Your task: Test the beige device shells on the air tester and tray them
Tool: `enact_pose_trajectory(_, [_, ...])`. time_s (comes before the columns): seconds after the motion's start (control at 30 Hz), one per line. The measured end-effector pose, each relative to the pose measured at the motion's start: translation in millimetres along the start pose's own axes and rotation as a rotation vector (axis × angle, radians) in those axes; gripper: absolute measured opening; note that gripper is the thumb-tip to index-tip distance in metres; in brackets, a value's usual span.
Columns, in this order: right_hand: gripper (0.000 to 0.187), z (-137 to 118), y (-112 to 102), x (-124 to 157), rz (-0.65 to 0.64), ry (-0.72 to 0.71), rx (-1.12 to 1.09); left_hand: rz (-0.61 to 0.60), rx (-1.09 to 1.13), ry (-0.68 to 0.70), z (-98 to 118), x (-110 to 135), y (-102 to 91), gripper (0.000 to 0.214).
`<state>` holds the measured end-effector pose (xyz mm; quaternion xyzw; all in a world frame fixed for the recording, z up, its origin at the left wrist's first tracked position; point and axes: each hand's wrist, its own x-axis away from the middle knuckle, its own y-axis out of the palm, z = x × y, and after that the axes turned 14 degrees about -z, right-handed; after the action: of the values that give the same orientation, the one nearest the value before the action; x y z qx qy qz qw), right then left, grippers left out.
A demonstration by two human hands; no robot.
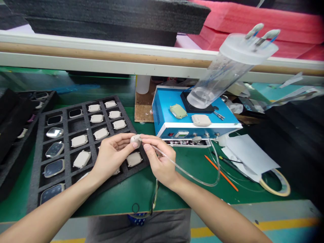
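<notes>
My left hand (111, 157) is closed on a small beige watch-like case (135, 139), held above the near right corner of a black foam tray (66, 130). My right hand (158, 157) pinches the end of a thin clear tube (199, 180) right against that case. The tube loops over the green table and runs back up to the front of a blue box machine (164, 114). Several beige cases and glossy screen units lie in the tray's pockets.
Two more cases (201, 119) rest on top of the blue machine, beside a tilted clear cylinder (222, 72). An orange pencil (221, 172), white paper (249, 153) and a tape roll (278, 185) lie to the right. Black and red foam sheets are stacked on the shelf behind.
</notes>
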<state>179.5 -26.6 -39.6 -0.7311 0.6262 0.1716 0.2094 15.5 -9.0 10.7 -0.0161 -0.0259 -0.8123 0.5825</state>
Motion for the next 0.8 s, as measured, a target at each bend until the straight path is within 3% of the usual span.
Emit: enact_pose_trajectory(0.8, [0.015, -1.8, 0.1, -1.0, 0.006, 0.01, 0.025, -0.002, -0.001, -0.001, 0.2, -0.7, 0.1, 0.044])
